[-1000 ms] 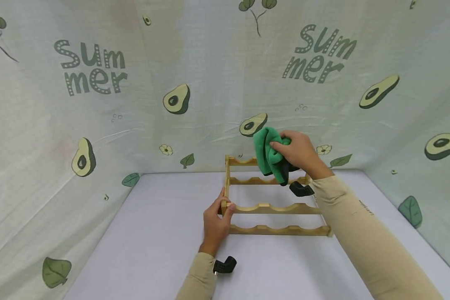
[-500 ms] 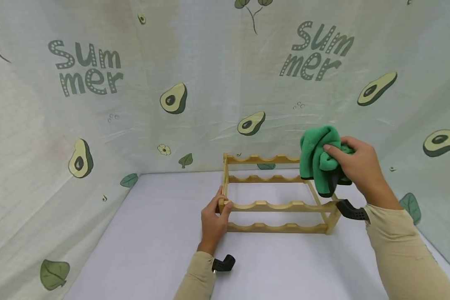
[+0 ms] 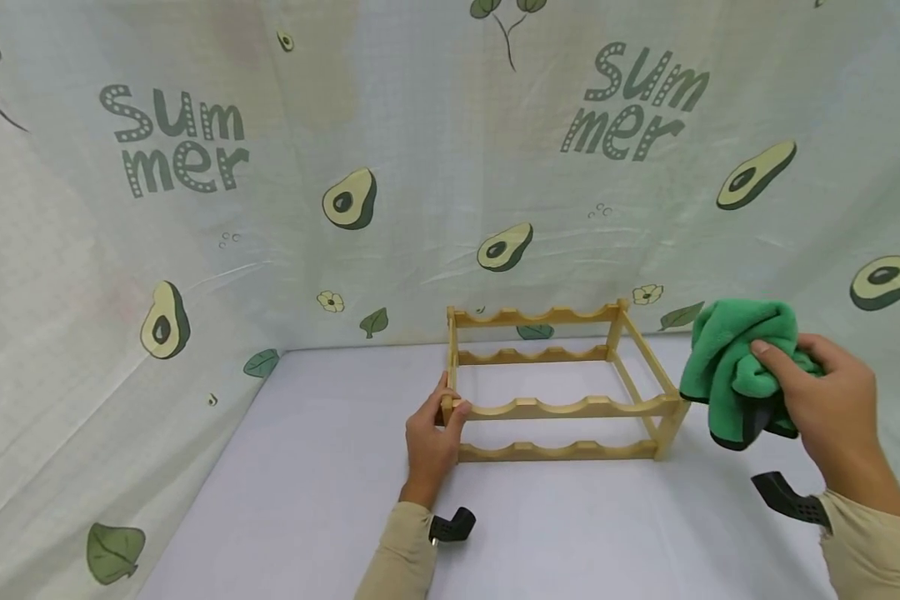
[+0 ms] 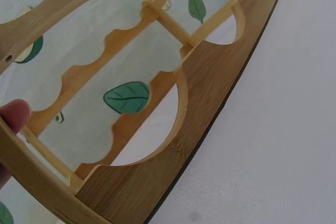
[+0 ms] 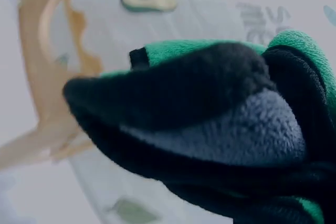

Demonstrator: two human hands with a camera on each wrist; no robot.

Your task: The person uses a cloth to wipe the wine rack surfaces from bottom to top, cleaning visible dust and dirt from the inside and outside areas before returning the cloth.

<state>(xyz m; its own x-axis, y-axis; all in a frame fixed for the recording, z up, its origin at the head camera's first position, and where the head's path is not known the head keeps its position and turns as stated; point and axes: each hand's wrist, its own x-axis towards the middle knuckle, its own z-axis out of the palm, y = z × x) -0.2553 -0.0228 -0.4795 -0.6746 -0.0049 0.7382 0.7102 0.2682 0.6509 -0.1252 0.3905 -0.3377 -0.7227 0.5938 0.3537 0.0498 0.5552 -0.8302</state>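
Note:
A wooden bottle rack with scalloped rails stands on the white table. My left hand grips its front left corner post, thumb in front and fingers behind. In the left wrist view a fingertip shows beside the rack's end frame, near a scalloped rail. Off the rack's right side, my right hand holds a bunched green cloth with black edging in the air. The right wrist view shows the cloth's dark and grey folds close up; they hide the right fingers there.
The white table spreads around the rack. Behind it hangs a pale curtain printed with avocados, leaves and lettering. A black wrist mount sits on the left sleeve, another mount on the right.
My right hand has carried the green cloth from above the rack's back rail rightward and down, past its right end. The left hand keeps its grip and the rack stays almost in place.

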